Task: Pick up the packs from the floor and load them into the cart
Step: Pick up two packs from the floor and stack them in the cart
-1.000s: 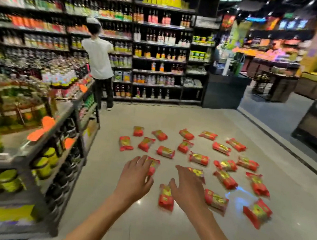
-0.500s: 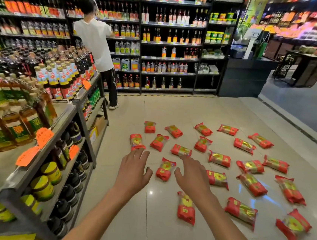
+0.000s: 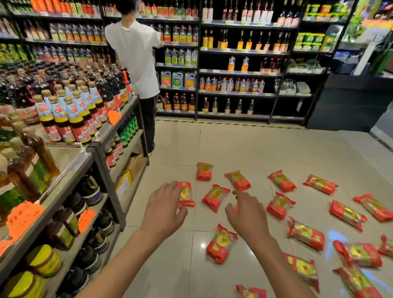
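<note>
Several red and gold packs lie scattered flat on the tiled floor, among them one (image 3: 215, 197) between my hands, one (image 3: 221, 244) lower down, and one (image 3: 187, 194) partly hidden behind my left hand. My left hand (image 3: 162, 211) is stretched forward over the floor, fingers spread and relaxed, holding nothing. My right hand (image 3: 247, 217) reaches forward beside it, also spread and empty. Both hands hang above the packs without touching them. No cart is in view.
A metal shelf unit (image 3: 86, 158) with bottles and jars runs along my left. A person in a white shirt (image 3: 135, 56) stands at the tall back shelves (image 3: 240, 55). A dark counter (image 3: 352, 103) stands at the back right. More packs (image 3: 305, 234) cover the floor to the right.
The view has moved forward and lower, so the packs and shelves look nearer. Both hands stay extended and empty, now over the nearer packs.
</note>
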Demonstrator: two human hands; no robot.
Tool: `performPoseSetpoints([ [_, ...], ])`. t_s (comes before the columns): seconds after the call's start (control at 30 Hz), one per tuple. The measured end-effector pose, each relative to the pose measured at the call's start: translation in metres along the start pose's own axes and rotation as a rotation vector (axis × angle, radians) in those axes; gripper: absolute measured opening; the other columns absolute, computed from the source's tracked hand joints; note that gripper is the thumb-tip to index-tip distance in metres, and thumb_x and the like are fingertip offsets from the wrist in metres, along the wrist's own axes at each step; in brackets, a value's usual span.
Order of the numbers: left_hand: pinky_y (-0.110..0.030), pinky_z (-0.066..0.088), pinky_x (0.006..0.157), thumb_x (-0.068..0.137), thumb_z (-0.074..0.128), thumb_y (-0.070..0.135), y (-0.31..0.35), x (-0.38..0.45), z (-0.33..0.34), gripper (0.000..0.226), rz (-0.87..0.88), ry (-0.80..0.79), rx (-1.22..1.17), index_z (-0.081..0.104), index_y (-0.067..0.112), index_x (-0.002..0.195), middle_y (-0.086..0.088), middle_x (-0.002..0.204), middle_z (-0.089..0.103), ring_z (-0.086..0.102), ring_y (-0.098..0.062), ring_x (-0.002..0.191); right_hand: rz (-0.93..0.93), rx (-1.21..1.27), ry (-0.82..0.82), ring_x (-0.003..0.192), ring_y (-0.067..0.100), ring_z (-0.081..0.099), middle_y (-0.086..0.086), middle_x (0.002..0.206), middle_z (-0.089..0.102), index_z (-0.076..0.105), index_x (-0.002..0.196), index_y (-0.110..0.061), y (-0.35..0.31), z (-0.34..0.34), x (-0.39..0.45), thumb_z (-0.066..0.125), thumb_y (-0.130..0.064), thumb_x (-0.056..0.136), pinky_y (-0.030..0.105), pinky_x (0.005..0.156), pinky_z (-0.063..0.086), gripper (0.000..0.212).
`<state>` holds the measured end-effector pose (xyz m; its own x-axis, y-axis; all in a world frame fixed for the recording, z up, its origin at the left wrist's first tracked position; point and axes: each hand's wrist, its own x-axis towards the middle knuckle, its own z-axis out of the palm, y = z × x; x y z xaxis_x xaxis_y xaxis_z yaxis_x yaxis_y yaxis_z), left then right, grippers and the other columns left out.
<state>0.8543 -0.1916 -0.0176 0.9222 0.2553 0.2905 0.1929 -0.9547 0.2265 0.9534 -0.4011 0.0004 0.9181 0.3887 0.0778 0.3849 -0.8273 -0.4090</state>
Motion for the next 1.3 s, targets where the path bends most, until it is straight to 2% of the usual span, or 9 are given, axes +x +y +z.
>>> performPoseSetpoints([
  [0.2,-0.044,0.050,0.096,0.080,0.051,0.035,-0.040,0.126,0.052,0.053,0.013,-0.038,0.022,0.059,0.012,0.127,-0.010,0.131,0.060,0.057,-0.031,0.119,-0.030,-0.050,-0.031,0.116,0.030,0.058,0.007,0.127,0.064,0.052,0.139,-0.016,0.008,0.039,0.131,0.051,-0.033,0.095,0.039,0.094,0.044,0.047],
  [0.3,-0.044,0.050,0.096,0.079,0.042,0.039,-0.064,0.194,0.083,0.058,0.005,-0.059,-0.008,0.061,0.011,0.126,-0.012,0.129,0.062,0.059,-0.033,0.117,-0.025,-0.086,-0.069,0.116,0.030,0.058,0.007,0.126,0.064,0.053,0.136,-0.016,0.013,0.062,0.201,0.050,-0.034,0.096,0.038,0.094,0.043,0.044],
  [0.53,-0.044,0.046,0.100,0.083,0.054,0.033,-0.116,0.346,0.149,0.052,0.000,-0.131,-0.028,0.060,0.011,0.130,-0.010,0.133,0.061,0.057,-0.031,0.122,0.114,-0.066,-0.108,0.110,0.030,0.061,0.008,0.119,0.066,0.059,0.124,-0.014,0.032,0.102,0.354,0.052,-0.033,0.095,0.039,0.091,0.045,0.036],
  [0.6,-0.044,0.042,0.104,0.088,0.051,0.036,-0.126,0.386,0.172,0.052,-0.038,-0.184,-0.035,0.057,0.012,0.134,-0.010,0.139,0.057,0.053,-0.031,0.128,0.153,-0.063,-0.133,0.114,0.031,0.059,0.009,0.124,0.065,0.058,0.129,-0.014,0.041,0.114,0.389,0.052,-0.033,0.095,0.040,0.094,0.045,0.040],
  [0.7,-0.046,0.048,0.096,0.087,0.056,0.036,-0.141,0.438,0.213,0.048,-0.061,-0.201,-0.051,0.062,0.010,0.126,-0.015,0.138,0.058,0.056,-0.036,0.124,0.212,-0.061,-0.188,0.120,0.030,0.057,0.008,0.131,0.063,0.053,0.138,-0.016,0.058,0.138,0.446,0.051,-0.036,0.096,0.039,0.098,0.045,0.047],
  [0.83,-0.052,0.049,0.093,0.084,0.060,0.035,-0.176,0.502,0.297,0.054,-0.142,-0.279,-0.067,0.059,0.007,0.130,-0.022,0.144,0.051,0.052,-0.042,0.126,0.249,-0.082,-0.265,0.121,0.031,0.056,0.011,0.133,0.061,0.047,0.142,-0.013,0.093,0.198,0.534,0.048,-0.040,0.098,0.039,0.098,0.044,0.051],
  [1.03,-0.048,0.044,0.099,0.089,0.073,0.024,-0.239,0.574,0.469,0.054,-0.514,-0.464,-0.243,0.054,-0.002,0.132,-0.025,0.131,0.056,0.055,-0.043,0.120,0.391,0.031,-0.431,0.121,0.037,0.056,0.017,0.136,0.059,0.047,0.141,-0.008,0.173,0.332,0.660,0.050,-0.041,0.099,0.043,0.100,0.046,0.053],
  [1.17,-0.041,0.038,0.107,0.090,0.072,0.031,-0.284,0.599,0.604,0.064,-0.726,-0.626,-0.341,0.045,0.002,0.141,-0.024,0.141,0.050,0.049,-0.038,0.129,0.557,0.171,-0.488,0.121,0.033,0.059,0.014,0.132,0.062,0.050,0.139,-0.010,0.238,0.451,0.713,0.052,-0.042,0.099,0.040,0.097,0.046,0.051],
  [1.3,-0.031,0.038,0.094,0.091,0.068,0.042,-0.315,0.580,0.739,0.069,-1.026,-0.726,-0.544,0.038,0.012,0.146,-0.011,0.135,0.052,0.053,-0.026,0.118,0.762,0.421,-0.512,0.120,0.028,0.060,0.011,0.130,0.065,0.055,0.137,-0.011,0.291,0.588,0.740,0.057,-0.040,0.099,0.036,0.099,0.048,0.048],
])
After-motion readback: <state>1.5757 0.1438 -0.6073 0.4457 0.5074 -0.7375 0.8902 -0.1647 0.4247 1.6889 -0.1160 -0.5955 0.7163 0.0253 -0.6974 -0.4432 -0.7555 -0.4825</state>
